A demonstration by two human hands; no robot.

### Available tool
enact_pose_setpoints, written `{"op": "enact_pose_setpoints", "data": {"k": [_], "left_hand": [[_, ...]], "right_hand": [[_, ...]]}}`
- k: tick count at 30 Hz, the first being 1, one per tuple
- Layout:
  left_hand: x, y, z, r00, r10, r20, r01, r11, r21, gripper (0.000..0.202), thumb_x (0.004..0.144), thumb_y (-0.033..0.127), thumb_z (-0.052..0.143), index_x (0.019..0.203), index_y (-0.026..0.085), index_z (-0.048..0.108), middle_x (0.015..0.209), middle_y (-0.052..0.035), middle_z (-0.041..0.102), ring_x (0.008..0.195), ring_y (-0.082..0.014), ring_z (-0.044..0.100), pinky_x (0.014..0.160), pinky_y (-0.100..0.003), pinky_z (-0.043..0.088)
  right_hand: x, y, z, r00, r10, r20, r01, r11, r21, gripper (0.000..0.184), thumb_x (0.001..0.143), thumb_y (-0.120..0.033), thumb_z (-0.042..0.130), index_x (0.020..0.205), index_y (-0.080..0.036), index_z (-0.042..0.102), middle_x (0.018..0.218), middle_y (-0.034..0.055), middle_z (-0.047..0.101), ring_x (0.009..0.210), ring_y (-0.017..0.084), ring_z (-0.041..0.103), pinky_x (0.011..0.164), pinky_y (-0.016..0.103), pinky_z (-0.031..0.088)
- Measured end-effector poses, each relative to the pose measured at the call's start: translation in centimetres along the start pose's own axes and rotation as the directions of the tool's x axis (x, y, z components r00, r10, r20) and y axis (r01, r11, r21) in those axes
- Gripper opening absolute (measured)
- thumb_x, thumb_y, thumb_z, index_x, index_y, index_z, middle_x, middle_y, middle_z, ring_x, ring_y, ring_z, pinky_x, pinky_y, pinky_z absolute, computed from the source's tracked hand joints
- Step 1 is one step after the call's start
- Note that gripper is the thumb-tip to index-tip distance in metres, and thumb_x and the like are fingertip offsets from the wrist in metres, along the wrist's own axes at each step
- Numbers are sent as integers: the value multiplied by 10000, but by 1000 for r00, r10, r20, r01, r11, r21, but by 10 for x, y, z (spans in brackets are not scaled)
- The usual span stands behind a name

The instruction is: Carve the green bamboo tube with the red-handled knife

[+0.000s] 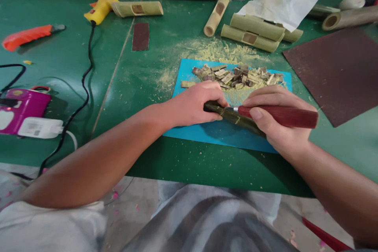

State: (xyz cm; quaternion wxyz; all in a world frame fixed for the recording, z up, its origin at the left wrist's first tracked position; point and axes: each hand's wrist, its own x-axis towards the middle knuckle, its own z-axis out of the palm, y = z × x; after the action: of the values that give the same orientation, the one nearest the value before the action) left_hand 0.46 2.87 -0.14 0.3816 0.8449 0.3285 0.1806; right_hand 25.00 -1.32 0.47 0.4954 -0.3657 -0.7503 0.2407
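Observation:
My left hand is closed round a dark green bamboo piece that lies on a blue cutting mat. My right hand grips a carving knife with a red wooden handle; its metal end meets the bamboo beside my left thumb. The blade tip is hidden by my fingers. A heap of bamboo chips and pale sawdust lies on the mat's far side.
Several cut bamboo tubes lie at the back of the green table, with a yellow glue gun, an orange utility knife, sandpaper sheets, white paper and a purple device with cables at left.

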Motion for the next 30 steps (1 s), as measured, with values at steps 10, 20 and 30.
{"op": "enact_pose_setpoints", "data": {"k": [10, 20, 30], "left_hand": [[-1, -4, 1, 1000, 6, -18, -6, 1000, -8, 186, 880, 232, 767, 1061, 192, 760, 1078, -57, 697, 1043, -212, 658, 985, -361, 516], [-2, -6, 3, 999, 8, -35, -9, 1000, -17, 193, 892, 275, 767, 1070, 203, 769, 1086, -69, 705, 1060, -223, 665, 995, -384, 533], [-4, -6, 3, 999, 32, -33, -32, 999, -26, 194, 900, 238, 772, 1091, 203, 773, 1111, -80, 711, 1073, -224, 668, 997, -383, 533]], "right_hand": [[7, -5, -4, 996, -16, 88, 20, 999, -46, 149, 882, -208, 760, 811, -338, 781, 820, -17, 804, 717, 211, 761, 701, 396, 662], [2, -5, -5, 999, -24, 47, 27, 997, -69, 209, 884, -170, 722, 748, -327, 745, 735, -27, 775, 640, 200, 738, 632, 374, 646], [-8, -6, -8, 986, -163, 12, 164, 984, -65, 161, 899, -174, 744, 873, -325, 796, 748, -15, 799, 642, 199, 742, 600, 358, 621]]}}
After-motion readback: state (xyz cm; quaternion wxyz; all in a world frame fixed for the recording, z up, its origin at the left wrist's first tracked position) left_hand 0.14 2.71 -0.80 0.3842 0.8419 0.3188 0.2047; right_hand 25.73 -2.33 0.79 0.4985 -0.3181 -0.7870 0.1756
